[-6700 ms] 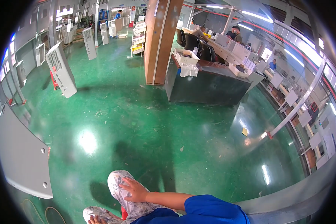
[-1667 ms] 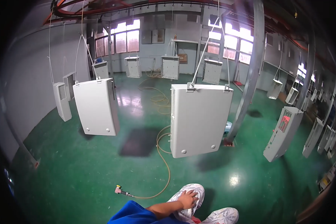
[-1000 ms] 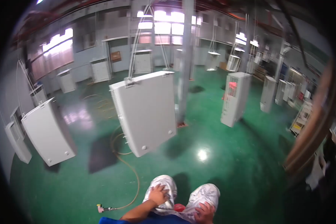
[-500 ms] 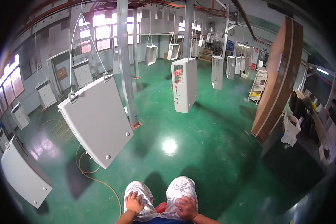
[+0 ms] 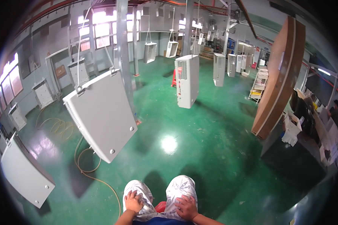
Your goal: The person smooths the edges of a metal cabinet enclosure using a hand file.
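Observation:
My left hand rests open on my left thigh, fingers spread over the white patterned trousers. On the other thigh lies my right hand, also open with its fingers apart. Neither holds anything. Between my legs shows a bit of a red seat. Ahead and to the left, a large pale grey metal casing hangs tilted from wire hooks, apart from both hands. Further ahead hangs a narrower casing with a vented side. At the far left a third casing is suspended.
A yellowish hose snakes over the green floor left of my legs. Metal posts stand beyond the casings. At right are a tall brown board-like box, a shelf cart and a dark block. Several more casings hang further back.
The hanging casings have shifted slightly, the big one and the vented one a little right and up in view. A red stool shows more behind the vented one. Both hands stay on my thighs.

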{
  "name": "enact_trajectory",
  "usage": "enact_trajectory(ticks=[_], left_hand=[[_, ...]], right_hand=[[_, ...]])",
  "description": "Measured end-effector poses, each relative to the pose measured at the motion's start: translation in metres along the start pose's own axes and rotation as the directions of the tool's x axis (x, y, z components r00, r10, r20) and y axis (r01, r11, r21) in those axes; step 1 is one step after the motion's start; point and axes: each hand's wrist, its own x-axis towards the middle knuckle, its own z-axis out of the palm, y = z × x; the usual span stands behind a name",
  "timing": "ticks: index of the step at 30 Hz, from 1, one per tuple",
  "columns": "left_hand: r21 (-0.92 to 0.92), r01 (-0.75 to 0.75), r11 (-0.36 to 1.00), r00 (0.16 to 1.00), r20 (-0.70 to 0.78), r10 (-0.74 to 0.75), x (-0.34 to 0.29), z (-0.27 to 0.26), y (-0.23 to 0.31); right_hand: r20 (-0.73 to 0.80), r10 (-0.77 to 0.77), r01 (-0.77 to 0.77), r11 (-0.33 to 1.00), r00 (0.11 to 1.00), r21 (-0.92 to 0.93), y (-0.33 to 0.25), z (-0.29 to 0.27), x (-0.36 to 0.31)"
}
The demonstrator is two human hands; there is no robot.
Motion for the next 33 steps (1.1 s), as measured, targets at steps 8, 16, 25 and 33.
enact_trajectory(ticks=[8, 16, 25, 33], left_hand=[[0.0, -0.018, 1.0, 0.999, 0.051, 0.018, -0.005, -0.008, -0.008], [-0.007, 0.006, 1.0, 0.998, 0.066, -0.006, -0.009, -0.012, -0.014], [0.009, -0.016, 1.0, 0.998, 0.062, 0.015, -0.01, -0.013, -0.019], [-0.006, -0.011, 1.0, 0.998, 0.065, 0.011, -0.01, -0.018, -0.019]], right_hand=[[-0.019, 0.027, -0.027, 0.999, 0.999, -0.029, -0.017, 0.006, -0.002], [-0.019, 0.01, -0.01, 1.0, 1.0, -0.021, -0.023, 0.012, -0.001], [-0.011, 0.018, -0.019, 1.0, 1.0, -0.023, -0.03, 0.011, -0.001], [-0.011, 0.027, -0.027, 1.0, 1.0, -0.015, -0.034, 0.01, 0.0]])
